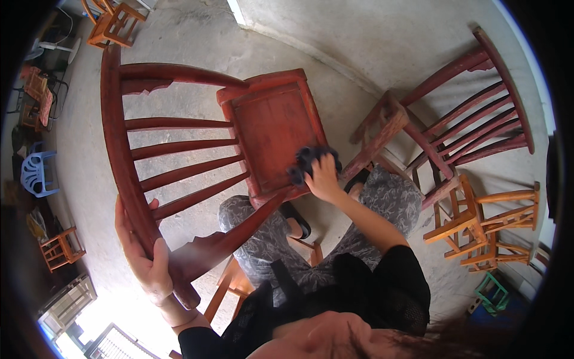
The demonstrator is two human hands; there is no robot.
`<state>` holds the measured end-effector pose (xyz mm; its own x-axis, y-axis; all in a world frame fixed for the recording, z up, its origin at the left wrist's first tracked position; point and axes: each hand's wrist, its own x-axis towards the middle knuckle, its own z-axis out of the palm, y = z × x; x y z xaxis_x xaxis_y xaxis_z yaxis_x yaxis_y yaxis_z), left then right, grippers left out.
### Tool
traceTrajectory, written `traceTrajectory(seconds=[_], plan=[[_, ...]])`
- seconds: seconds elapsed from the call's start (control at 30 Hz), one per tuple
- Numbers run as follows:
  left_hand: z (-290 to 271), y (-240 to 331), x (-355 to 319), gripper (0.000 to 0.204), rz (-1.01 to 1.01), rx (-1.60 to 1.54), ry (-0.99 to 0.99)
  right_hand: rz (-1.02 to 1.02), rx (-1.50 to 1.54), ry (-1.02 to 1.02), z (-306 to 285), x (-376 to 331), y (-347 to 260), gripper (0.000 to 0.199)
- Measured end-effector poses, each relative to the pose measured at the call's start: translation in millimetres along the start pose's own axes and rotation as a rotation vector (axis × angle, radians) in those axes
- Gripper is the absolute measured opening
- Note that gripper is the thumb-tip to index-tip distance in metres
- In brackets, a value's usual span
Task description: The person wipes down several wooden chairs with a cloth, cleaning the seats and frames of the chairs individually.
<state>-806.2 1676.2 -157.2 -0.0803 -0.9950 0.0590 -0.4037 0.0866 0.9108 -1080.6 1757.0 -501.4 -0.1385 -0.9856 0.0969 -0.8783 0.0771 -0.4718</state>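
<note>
A red wooden chair (276, 131) stands in front of my knees, its slatted back to the left and its seat panel facing up. My left hand (143, 254) is wrapped round the top rail (113, 128) of the chair back, near its lower end. In my right hand (324, 179) is a bunched dark cloth (311, 160), pressed on the near right corner of the seat. The cloth hides that corner, and the fingertips sink partly into its folds.
A second dark red chair (442, 143) lies tilted on the right by the wall. Small orange wooden chairs (478, 221) stand nearer on that side, and another (113, 27) at the far left. A blue plastic chair (38, 173) and a fan (69, 49) line the left.
</note>
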Motion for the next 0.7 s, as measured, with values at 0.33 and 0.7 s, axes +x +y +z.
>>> traceTrajectory(seconds=[0.33,0.7], plan=[[14.7,13.9,1.0,0.075,0.027,-0.013,-0.045,-0.008,0.407,0.145,35.9,150.9,-36.3,0.057],[16.7,17.6,-1.6,0.072,0.034,-0.035,-0.087,-0.314,0.861,-0.9,-0.5,56.3,-85.2,0.03]])
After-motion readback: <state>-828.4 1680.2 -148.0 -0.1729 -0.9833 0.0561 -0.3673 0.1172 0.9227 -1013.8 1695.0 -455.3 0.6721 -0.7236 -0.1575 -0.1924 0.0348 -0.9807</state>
